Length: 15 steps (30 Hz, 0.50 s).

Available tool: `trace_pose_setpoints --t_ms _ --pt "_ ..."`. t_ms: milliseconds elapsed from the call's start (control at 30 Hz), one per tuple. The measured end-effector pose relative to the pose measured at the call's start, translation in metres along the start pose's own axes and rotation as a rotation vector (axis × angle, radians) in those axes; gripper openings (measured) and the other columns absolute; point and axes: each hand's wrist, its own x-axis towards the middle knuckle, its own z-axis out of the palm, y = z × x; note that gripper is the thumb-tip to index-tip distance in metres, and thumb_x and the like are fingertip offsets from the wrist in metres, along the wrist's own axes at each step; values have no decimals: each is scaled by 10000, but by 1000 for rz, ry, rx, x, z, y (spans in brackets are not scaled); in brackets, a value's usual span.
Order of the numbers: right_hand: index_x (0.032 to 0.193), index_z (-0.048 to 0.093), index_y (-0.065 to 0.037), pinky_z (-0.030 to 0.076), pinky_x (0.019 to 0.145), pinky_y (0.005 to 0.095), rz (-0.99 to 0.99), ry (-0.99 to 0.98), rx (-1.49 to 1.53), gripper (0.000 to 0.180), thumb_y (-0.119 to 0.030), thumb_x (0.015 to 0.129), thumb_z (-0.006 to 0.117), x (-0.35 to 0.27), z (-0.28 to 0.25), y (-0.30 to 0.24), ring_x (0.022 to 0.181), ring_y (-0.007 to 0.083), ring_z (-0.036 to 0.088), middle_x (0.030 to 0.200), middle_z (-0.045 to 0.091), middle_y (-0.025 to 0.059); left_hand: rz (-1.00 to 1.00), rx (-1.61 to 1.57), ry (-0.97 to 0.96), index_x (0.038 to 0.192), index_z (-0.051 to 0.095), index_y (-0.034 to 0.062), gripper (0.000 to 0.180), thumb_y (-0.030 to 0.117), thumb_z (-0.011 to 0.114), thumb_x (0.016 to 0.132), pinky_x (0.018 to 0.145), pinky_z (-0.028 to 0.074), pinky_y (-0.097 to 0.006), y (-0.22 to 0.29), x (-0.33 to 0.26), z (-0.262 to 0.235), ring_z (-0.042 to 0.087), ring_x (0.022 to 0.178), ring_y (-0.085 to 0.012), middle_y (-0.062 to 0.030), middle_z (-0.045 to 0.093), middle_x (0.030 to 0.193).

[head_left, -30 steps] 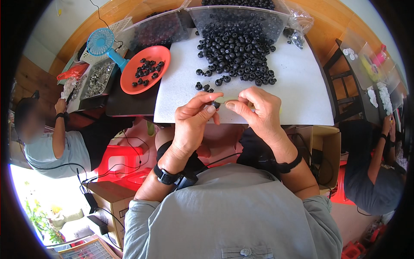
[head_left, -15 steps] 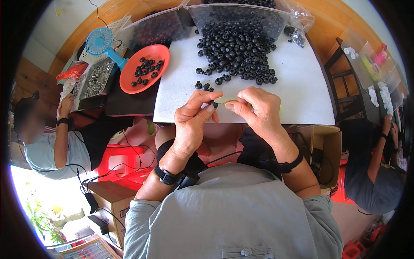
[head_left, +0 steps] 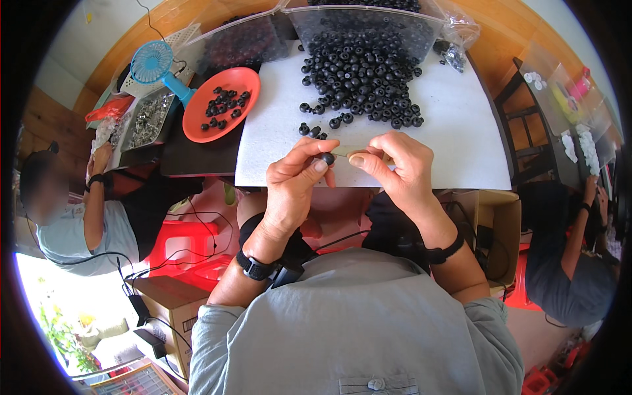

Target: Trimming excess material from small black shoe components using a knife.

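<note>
Between the thumb and fingers of my left hand is a round black bead. My right hand pinches a thin, needle-like piece that points left at the bead. I cannot tell whether its tip is inside the bead or only touching it. Both hands are over the front edge of a white mat. A few loose black beads lie just beyond my left fingertips. Farther back, a large heap of black beads spreads out from a clear plastic bin.
To the left, an orange-red plate holds several black pieces, beside a blue handheld fan. A metal tray of small shiny parts stands farther left. An open cardboard box is at my right. People sit on both sides.
My right hand has shifted slightly right and its fingers have moved on the thin piece. The bead in my left hand now shows more of its rounded side.
</note>
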Motion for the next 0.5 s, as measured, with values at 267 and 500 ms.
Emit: trace_pose_setpoints --t_ms 267,500 --pt "740 606 -89 428 509 361 -45 -48 -78 342 -289 794 878 2 1 1 561 230 600 638 618 31 37 5 0 1256 702 -31 279 -52 593 1001 783 522 -307 -2 -1 1 632 871 -200 -119 635 1172" --pt "748 602 -92 427 511 364 -70 -51 -92 335 -275 793 878 1 2 2 561 239 590 634 600 35 40 -6 15 1235 704 -35 263 -61 583 1003 774 529 -308 -3 -1 2 629 856 -200 -117 634 1167"
